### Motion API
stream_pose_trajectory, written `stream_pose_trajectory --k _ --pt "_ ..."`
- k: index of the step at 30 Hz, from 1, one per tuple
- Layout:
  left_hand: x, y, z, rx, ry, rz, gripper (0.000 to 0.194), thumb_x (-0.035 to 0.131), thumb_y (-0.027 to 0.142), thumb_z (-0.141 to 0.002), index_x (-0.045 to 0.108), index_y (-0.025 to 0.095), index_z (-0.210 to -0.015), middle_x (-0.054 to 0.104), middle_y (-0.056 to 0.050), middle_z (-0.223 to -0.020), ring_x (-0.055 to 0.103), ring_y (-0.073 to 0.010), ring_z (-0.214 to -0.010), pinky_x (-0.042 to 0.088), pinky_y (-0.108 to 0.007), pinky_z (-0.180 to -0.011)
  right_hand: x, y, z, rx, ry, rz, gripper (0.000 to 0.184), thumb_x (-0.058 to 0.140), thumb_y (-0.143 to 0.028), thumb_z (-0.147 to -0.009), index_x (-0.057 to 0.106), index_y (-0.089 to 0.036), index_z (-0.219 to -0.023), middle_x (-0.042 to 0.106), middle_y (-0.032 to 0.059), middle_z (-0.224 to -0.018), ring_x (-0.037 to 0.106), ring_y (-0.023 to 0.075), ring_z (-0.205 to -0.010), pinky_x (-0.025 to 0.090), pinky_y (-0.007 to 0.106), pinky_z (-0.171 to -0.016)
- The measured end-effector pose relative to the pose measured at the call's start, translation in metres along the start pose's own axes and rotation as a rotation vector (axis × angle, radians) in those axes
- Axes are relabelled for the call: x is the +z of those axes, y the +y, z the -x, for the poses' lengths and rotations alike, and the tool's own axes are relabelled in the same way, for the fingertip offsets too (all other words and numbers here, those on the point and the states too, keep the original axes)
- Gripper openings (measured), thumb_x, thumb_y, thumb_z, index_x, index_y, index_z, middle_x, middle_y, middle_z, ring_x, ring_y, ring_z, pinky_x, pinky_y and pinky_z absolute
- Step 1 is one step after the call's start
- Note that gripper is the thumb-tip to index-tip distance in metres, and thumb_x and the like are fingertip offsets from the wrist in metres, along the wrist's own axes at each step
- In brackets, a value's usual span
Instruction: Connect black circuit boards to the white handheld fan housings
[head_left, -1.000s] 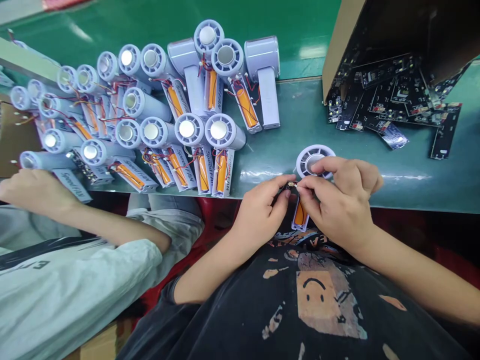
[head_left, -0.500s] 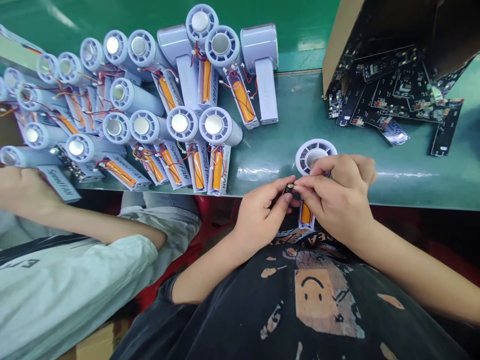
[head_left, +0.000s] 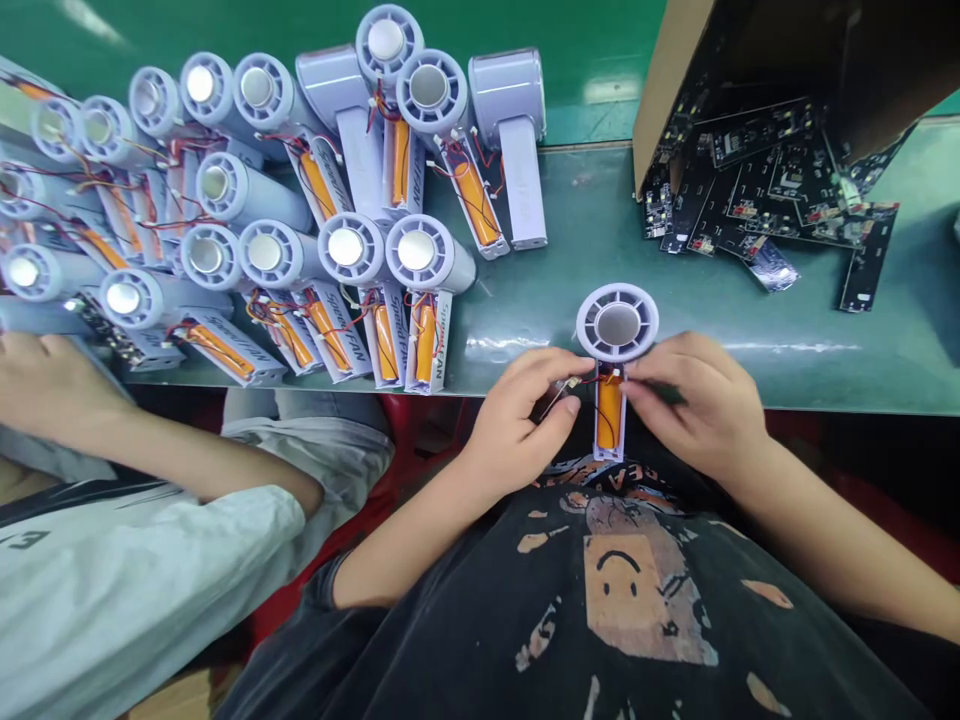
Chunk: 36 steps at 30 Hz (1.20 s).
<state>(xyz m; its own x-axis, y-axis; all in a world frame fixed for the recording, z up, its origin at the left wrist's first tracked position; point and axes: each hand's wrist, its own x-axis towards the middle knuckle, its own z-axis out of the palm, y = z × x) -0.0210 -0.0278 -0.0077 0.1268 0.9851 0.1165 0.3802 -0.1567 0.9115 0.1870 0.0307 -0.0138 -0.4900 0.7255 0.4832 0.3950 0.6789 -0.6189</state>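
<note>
A light purple handheld fan lies in front of me, its open handle hanging past the table's front edge. Inside the handle show an orange battery, thin red and black wires and a small white connector. My left hand, left of the handle, is closed on a small circuit board seen nearly edge-on. A red wire runs from the board's end toward the handle. My right hand has thumb and index finger at the upper right edge of the handle, close to the connector; its other fingers are curled.
Several similar fans with batteries showing crowd the table's left side. At the right, black circuit boards spill from a cardboard box. A co-worker's arm rests at the left edge.
My right hand has moved off the board in my left hand and down to the handle's right side, uncovering the fan's head and battery. The board has tilted. My view has shifted slightly.
</note>
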Motion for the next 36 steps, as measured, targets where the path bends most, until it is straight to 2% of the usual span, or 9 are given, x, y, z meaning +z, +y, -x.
stream_pose_trajectory --k 2,5,10,13,16,22,25,31,36 --pt "-0.001 0.001 -0.002 0.097 -0.034 -0.077 0.029 0.058 0.013 -0.09 0.062 0.022 -0.116 0.064 -0.004 -0.108 0.061 -0.0176 -0.105 0.052 -0.036 -0.094 -0.002 -0.002 0.0 0.125 0.066 -0.092 0.014 0.061 -0.013 -0.089 0.06 -0.026 -0.095 0.065 -0.0014 -0.082 0.061 0.0151 -0.075 0.049 0.031 -0.067" --pt "-0.002 0.004 -0.004 0.148 -0.101 -0.16 0.028 0.056 0.01 -0.09 0.062 0.021 -0.115 0.059 -0.004 -0.103 0.058 -0.0163 -0.101 0.051 -0.034 -0.092 -0.006 -0.007 -0.001 0.291 0.092 -0.144 0.012 0.064 -0.018 -0.088 0.061 -0.025 -0.097 0.064 -0.0016 -0.08 0.06 0.0138 -0.071 0.049 0.029 -0.063" --pt "-0.003 0.007 -0.005 0.17 -0.172 -0.261 0.029 0.052 0.005 -0.091 0.061 0.021 -0.114 0.055 -0.004 -0.104 0.055 -0.0156 -0.099 0.05 -0.03 -0.087 -0.007 -0.013 -0.001 0.238 -0.064 -0.1 0.012 0.071 -0.024 -0.083 0.064 -0.023 -0.094 0.066 -0.0014 -0.075 0.06 0.0137 -0.062 0.048 0.029 -0.056" --pt "-0.002 0.005 -0.004 0.233 -0.157 -0.267 0.033 0.048 0.003 -0.091 0.059 0.023 -0.114 0.053 -0.004 -0.104 0.055 -0.0145 -0.098 0.05 -0.029 -0.086 -0.005 -0.015 -0.002 0.207 -0.007 -0.183 0.014 0.063 -0.014 -0.088 0.068 -0.025 -0.094 0.071 0.0004 -0.084 0.066 0.0157 -0.077 0.052 0.031 -0.068" --pt "-0.001 0.004 -0.003 0.318 -0.173 -0.329 0.034 0.046 0.005 -0.092 0.059 0.025 -0.116 0.053 -0.004 -0.107 0.056 -0.0148 -0.097 0.052 -0.027 -0.082 -0.003 -0.015 -0.002 0.31 0.032 -0.333 0.016 0.065 -0.015 -0.088 0.071 -0.028 -0.095 0.07 -0.0005 -0.085 0.065 0.0155 -0.081 0.053 0.031 -0.07" --pt "0.001 0.007 -0.004 0.222 -0.144 -0.403 0.043 0.043 0.007 -0.093 0.052 0.023 -0.132 0.055 -0.007 -0.108 0.056 -0.0183 -0.102 0.053 -0.034 -0.088 0.003 -0.011 0.004 0.477 0.103 -0.613 0.008 0.067 -0.024 -0.089 0.073 -0.029 -0.092 0.067 -0.0003 -0.088 0.065 0.0143 -0.084 0.054 0.031 -0.077" --pt "0.004 0.01 -0.005 0.173 -0.114 -0.252 0.036 0.053 0.014 -0.093 0.056 0.024 -0.127 0.056 -0.006 -0.108 0.057 -0.0186 -0.102 0.052 -0.036 -0.091 0.004 -0.013 0.004 0.445 0.085 -0.597 0.008 0.067 -0.023 -0.089 0.072 -0.029 -0.091 0.066 -0.0007 -0.086 0.063 0.0137 -0.082 0.053 0.03 -0.075" --pt "0.008 0.011 -0.01 0.062 -0.044 0.101 0.009 0.064 0.028 -0.092 0.065 0.022 -0.099 0.06 -0.002 -0.096 0.058 -0.0157 -0.092 0.051 -0.032 -0.086 -0.001 -0.018 -0.002 0.208 0.022 -0.367 0.017 0.07 -0.014 -0.084 0.073 -0.029 -0.093 0.061 -0.0016 -0.081 0.059 0.0118 -0.074 0.05 0.028 -0.066" --pt "0.011 0.008 -0.012 -0.032 -0.06 0.259 0.01 0.065 0.03 -0.091 0.067 0.021 -0.088 0.057 0.0 -0.087 0.057 -0.0138 -0.085 0.049 -0.029 -0.082 -0.007 -0.015 -0.006 0.065 -0.008 -0.213 0.017 0.069 -0.014 -0.085 0.073 -0.03 -0.092 0.057 -0.0014 -0.079 0.058 0.0121 -0.071 0.048 0.028 -0.061"
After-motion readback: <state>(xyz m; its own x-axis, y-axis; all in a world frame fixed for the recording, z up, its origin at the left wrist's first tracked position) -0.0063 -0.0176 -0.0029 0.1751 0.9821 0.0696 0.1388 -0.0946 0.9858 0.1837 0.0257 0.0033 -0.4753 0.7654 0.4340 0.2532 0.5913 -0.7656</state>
